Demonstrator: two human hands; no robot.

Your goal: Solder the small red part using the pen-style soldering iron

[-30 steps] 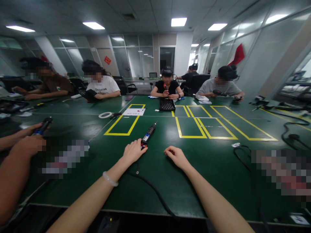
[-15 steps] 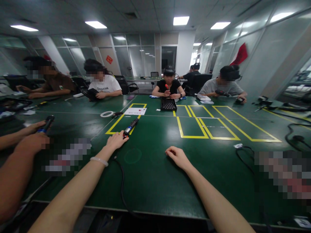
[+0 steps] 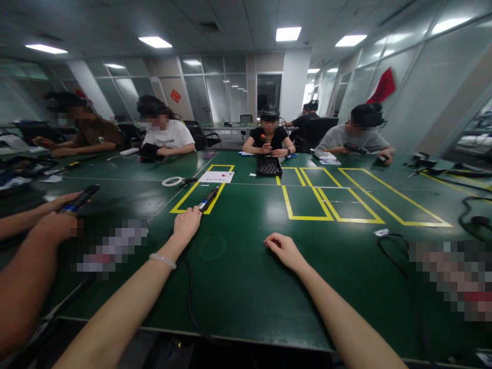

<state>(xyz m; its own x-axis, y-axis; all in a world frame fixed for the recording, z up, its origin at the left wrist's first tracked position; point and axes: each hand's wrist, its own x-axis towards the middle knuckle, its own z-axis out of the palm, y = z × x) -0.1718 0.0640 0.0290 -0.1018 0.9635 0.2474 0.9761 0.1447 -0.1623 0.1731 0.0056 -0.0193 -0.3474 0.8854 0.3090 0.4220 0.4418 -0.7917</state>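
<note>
My left hand (image 3: 187, 224) is wrapped round the rear end of a dark electric screwdriver (image 3: 209, 199), whose tip points away over a yellow tape outline. A black cable runs from near that wrist down to the table's front edge. My right hand (image 3: 283, 249) rests on the green table (image 3: 246, 287) with its fingers curled together; whether anything is inside them is hidden. Just beyond the screwdriver lies a white paper (image 3: 217, 177) with print on it. A faint ring mark (image 3: 213, 248) shows on the table between my hands.
A person's hands at the left hold another dark tool (image 3: 80, 200). Across the table, a black tray (image 3: 268, 166) stands before a seated person. A white coil (image 3: 172, 182) lies left of the paper. Yellow tape outlines (image 3: 311, 219) and cables (image 3: 395, 236) are on the right.
My left hand has closed further round the screwdriver. The neighbouring person's tool has shifted right and slightly down. The whole view has moved slightly; my right hand keeps its pose.
</note>
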